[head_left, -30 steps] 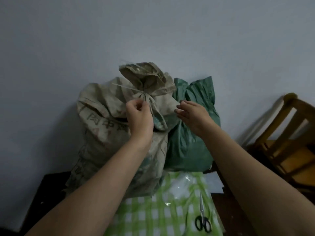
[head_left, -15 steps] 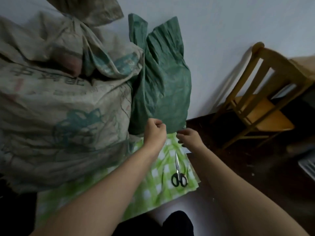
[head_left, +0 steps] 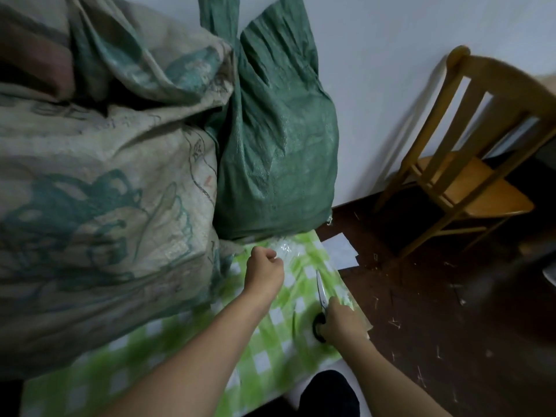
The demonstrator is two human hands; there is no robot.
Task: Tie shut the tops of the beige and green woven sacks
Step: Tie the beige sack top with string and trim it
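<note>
**Both hands low on the checked cloth, sacks standing behind**

Far left, the beige sack (head_left: 105, 191) fills the shot. It bulges, faded green print runs across its face, and its upper cloth flops over in folds toward the top edge; its tie is not in view. Pressed against its right side stands the green sack (head_left: 276, 145), upright against the pale wall (head_left: 391, 70), its neck creased into pleats and running out of the top of the frame. Both sacks sit on the far end of a green-and-white checked cloth (head_left: 264, 359).

Just in front of the green sack's base, a crumple of clear plastic (head_left: 284, 246) lies on the cloth. Right there is the left grip (head_left: 264, 269), a bare hand with fingers curled into a fist, knuckles at the plastic's edge. Whether it pinches anything, I cannot tell.

Moving right, the scissors (head_left: 321, 291) show up blurred near the cloth's right edge, blades pointing away toward the sacks. The right grip (head_left: 337, 322) is down on the black handles, fingers curled round them, grasping, with one black loop peeping out on the hand's left side.

Beyond the cloth's edge a white sheet of paper (head_left: 340, 251) lies on the dark floor (head_left: 436, 311), pale bits scattered about it. Far right, a wooden chair (head_left: 481, 191) stands near the wall
</note>
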